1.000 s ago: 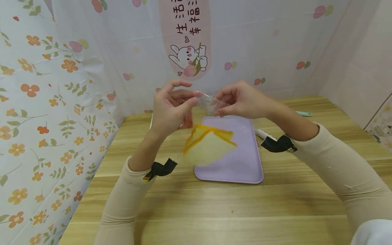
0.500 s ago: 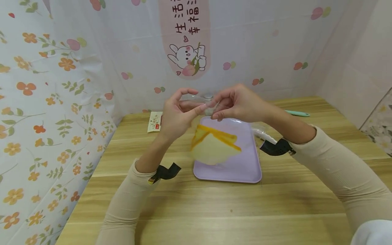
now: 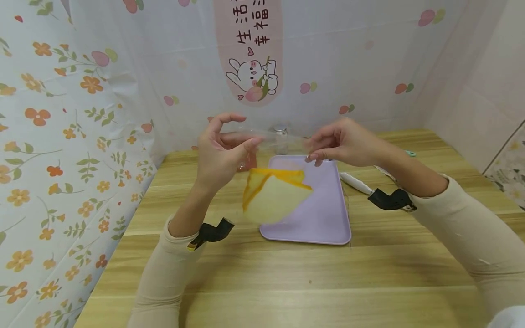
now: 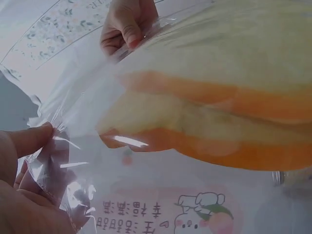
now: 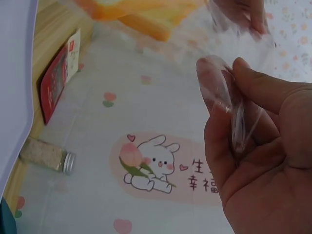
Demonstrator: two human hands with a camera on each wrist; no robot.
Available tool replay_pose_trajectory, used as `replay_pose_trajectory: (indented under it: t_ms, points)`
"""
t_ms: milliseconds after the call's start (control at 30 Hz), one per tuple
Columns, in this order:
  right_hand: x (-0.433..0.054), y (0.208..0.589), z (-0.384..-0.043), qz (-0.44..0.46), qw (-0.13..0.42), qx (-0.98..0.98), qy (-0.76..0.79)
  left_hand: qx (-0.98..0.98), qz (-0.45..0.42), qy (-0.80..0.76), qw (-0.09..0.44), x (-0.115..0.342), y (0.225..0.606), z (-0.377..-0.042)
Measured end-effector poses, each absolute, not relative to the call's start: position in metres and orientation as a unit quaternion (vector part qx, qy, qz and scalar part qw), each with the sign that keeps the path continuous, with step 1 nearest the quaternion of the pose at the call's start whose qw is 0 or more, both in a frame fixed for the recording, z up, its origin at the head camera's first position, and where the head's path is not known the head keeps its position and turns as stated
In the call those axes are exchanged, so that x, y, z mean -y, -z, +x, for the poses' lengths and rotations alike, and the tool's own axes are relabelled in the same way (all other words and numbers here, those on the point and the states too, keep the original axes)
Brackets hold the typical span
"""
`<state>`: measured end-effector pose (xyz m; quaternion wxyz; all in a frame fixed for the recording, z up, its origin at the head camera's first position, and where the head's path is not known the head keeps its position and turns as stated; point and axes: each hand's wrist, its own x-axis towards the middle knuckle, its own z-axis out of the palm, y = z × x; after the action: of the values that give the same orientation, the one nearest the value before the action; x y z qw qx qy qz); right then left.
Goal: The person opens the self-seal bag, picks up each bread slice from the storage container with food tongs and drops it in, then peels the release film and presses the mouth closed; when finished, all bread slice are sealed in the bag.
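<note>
Slices of bread, pale yellow with orange crusts, hang inside a clear plastic bag above the table and a lilac tray. My left hand pinches one side of the bag's upper edge between thumb and fingers. On the opposite side, my right hand pinches the film, which stretches between the two hands. The right wrist view shows the gathered plastic between that hand's thumb and fingers. In the left wrist view the bread lies behind the film, apart from my fingers.
The lilac tray lies on the wooden table below the bread. Behind it stands a silver-capped glass jar, with a red packet to its left. A white-handled utensil and a green handle lie to the right.
My hands first came closer together, then moved apart, pulling the film taut between them. The bread in the bag swung right and then back left.
</note>
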<state>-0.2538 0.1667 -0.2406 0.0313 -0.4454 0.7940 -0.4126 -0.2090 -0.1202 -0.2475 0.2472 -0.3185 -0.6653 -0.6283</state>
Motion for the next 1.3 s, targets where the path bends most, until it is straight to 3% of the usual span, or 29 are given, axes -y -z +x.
replay_pose_trajectory:
  t_ms: [367, 633, 900, 1133, 1300]
  points:
    - [-0.186, 0.254, -0.253, -0.477, 0.003, -0.754, 0.451, 0.629, -0.347, 0.645, 0.258, 0.128, 0.258, -0.205]
    - [-0.178, 0.264, -0.253, -0.478, -0.107, -0.669, 0.558, 0.562, -0.415, 0.640, 0.318, 0.136, 0.267, -0.217]
    - [-0.156, 0.280, -0.255, -0.408, -0.194, -0.654, 0.607, 0.551, -0.445, 0.596, 0.379, 0.144, 0.276, -0.224]
    - [-0.150, 0.286, -0.259, -0.375, -0.194, -0.689, 0.588, 0.677, -0.403, 0.464, 0.405, 0.155, 0.282, -0.222]
    - [-0.149, 0.288, -0.266, -0.370, -0.162, -0.711, 0.576, 0.735, -0.435, 0.376, 0.359, 0.167, 0.292, -0.221]
